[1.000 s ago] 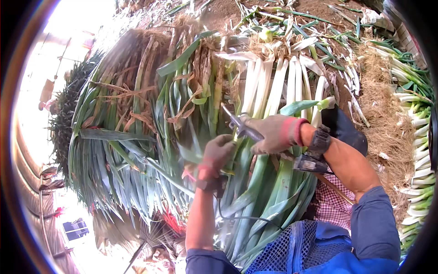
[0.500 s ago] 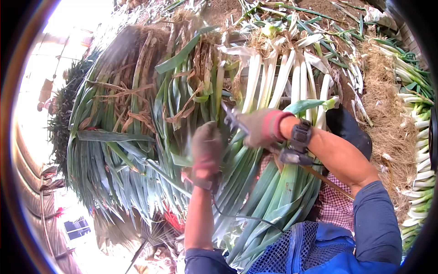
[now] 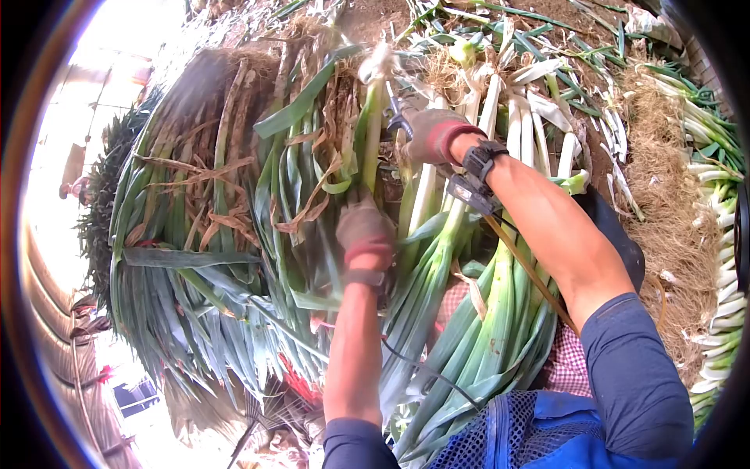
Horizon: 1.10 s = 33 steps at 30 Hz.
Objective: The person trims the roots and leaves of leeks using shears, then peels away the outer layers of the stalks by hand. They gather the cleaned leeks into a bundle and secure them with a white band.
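My gloved left hand [image 3: 366, 230] is closed around the lower part of a leek [image 3: 372, 133], which stands upright with its pale root end blurred at the top. Just right of it, my gloved right hand [image 3: 437, 137] grips an air blow gun [image 3: 397, 119]. Its thin nozzle points up beside the leek's upper stalk. From the gun a yellow-brown hose [image 3: 535, 277] runs down toward my body. Peeled leeks [image 3: 516, 137] with white stalks lie under and beside my right arm. Left of my left hand lie unpeeled leeks [image 3: 234, 148] with dry brown leaves.
A row of white-stalked leeks [image 3: 717, 305] lines the far right, beside a heap of cut roots [image 3: 664, 187]. Leaf scraps [image 3: 539, 47] litter the soil at the top. A thin dark cable [image 3: 430, 369] hangs below my left wrist.
My right hand has moved up and left with the air blow gun, toward the root end. My left hand has shifted slightly right, and a leek now stands upright in it.
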### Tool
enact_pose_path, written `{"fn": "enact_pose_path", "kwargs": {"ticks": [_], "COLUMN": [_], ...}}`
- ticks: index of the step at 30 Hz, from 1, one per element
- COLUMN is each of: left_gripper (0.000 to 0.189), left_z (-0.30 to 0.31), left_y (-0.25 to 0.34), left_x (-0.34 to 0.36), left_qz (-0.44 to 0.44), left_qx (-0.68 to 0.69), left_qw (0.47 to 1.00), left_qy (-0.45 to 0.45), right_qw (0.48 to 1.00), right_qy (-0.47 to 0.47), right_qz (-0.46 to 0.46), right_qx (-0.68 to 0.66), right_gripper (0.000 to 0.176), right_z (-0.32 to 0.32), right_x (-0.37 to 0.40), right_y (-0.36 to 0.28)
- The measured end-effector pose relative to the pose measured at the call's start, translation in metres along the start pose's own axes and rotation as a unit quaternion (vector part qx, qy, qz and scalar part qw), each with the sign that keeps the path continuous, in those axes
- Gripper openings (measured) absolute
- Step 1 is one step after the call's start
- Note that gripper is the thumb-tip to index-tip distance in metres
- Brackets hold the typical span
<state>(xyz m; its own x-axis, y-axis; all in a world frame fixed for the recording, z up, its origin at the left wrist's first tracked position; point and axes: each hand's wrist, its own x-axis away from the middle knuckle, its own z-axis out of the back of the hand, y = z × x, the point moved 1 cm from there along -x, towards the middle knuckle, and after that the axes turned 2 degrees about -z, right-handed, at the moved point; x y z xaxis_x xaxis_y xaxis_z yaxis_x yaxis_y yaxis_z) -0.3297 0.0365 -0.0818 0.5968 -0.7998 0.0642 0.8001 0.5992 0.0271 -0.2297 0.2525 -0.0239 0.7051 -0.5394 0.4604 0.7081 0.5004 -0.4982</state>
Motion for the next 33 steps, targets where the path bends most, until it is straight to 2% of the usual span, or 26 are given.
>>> {"fn": "enact_pose_path", "kwargs": {"ticks": [1,2,3,5,6,7,9,13,14,15,17,19,21,23,25,26,27,31,32,33], "left_gripper": [0.048,0.047,0.047,0.042,0.041,0.041,0.045,0.046,0.031,0.022,0.028,0.033,0.035,0.034,0.035,0.035,0.036,0.035,0.043,0.043], "left_z": [0.003,0.014,0.004,-0.019,-0.022,-0.025,0.001,0.015,0.027,0.033,0.048,0.069,0.074,0.076,0.078,0.076,0.074,0.070,0.068,0.058], "left_y": [0.004,0.015,0.011,-0.001,-0.002,-0.004,0.010,0.008,0.009,0.006,0.004,0.009,0.011,0.013,0.018,0.018,0.018,0.008,-0.001,-0.015], "left_x": [-0.010,-0.022,-0.029,-0.042,-0.050,-0.048,-0.038,-0.017,-0.010,-0.003,0.005,0.010,0.017,0.024,0.025,0.025,0.026,0.031,0.034,0.041], "left_qz": [0.018,0.076,0.077,0.038,0.160,0.161,0.088,0.089,0.088,0.088,0.075,0.111,0.109,0.052,0.050,0.047,0.044,0.037,0.030,0.036], "left_qx": [-0.022,-0.032,-0.030,-0.057,0.075,0.075,-0.071,-0.074,-0.067,-0.061,-0.042,-0.025,-0.021,-0.019,-0.014,-0.007,0.000,-0.008,-0.008,-0.009], "left_qw": [0.999,0.989,0.989,0.996,0.982,0.982,0.982,0.975,0.972,0.969,0.978,0.969,0.972,0.981,0.983,0.986,0.989,0.974,0.966,0.965], "left_qy": [-0.037,-0.121,-0.122,-0.055,-0.064,-0.064,-0.151,-0.189,-0.205,-0.221,-0.188,-0.218,-0.207,-0.184,-0.175,-0.157,-0.140,-0.224,-0.257,-0.261], "right_qw": [1.000,1.000,1.000,1.000,1.000,1.000,0.998,0.988,0.986,0.984,0.985,0.985,0.981,0.975,0.974,0.978,0.984,0.982,0.982,0.980], "right_qy": [0.000,0.002,-0.010,-0.021,-0.012,-0.007,-0.028,-0.150,-0.149,-0.153,-0.123,-0.128,-0.172,-0.196,-0.191,-0.188,-0.150,-0.150,-0.156,-0.181], "right_qz": [0.007,0.008,0.000,-0.014,-0.004,0.007,0.037,0.036,0.069,0.087,0.117,0.112,0.087,0.099,0.114,0.087,0.091,0.111,0.110,0.077], "right_qx": [0.003,0.006,0.003,-0.006,-0.017,-0.028,-0.044,-0.003,0.016,0.019,0.032,0.036,0.008,-0.023,0.035,0.031,0.018,0.006,-0.002,-0.017], "right_gripper": [0.060,0.060,0.061,0.063,0.066,0.068,0.078,0.095,0.099,0.099,0.099,0.099,0.100,0.101,0.102,0.102,0.101,0.105,0.108,0.108], "right_z": [0.000,0.004,0.006,0.002,0.001,-0.005,-0.001,0.000,-0.006,-0.013,-0.015,-0.013,0.001,-0.008,-0.007,-0.005,-0.005,-0.009,-0.008,0.001], "right_x": [-0.001,-0.002,0.001,0.010,0.013,0.018,0.056,0.132,0.150,0.164,0.192,0.206,0.226,0.238,0.247,0.245,0.244,0.243,0.244,0.243], "right_y": [0.002,0.002,0.004,0.013,0.020,0.027,0.027,0.025,0.029,0.031,0.036,0.041,0.038,0.039,0.034,0.034,0.038,0.044,0.043,0.038]}}
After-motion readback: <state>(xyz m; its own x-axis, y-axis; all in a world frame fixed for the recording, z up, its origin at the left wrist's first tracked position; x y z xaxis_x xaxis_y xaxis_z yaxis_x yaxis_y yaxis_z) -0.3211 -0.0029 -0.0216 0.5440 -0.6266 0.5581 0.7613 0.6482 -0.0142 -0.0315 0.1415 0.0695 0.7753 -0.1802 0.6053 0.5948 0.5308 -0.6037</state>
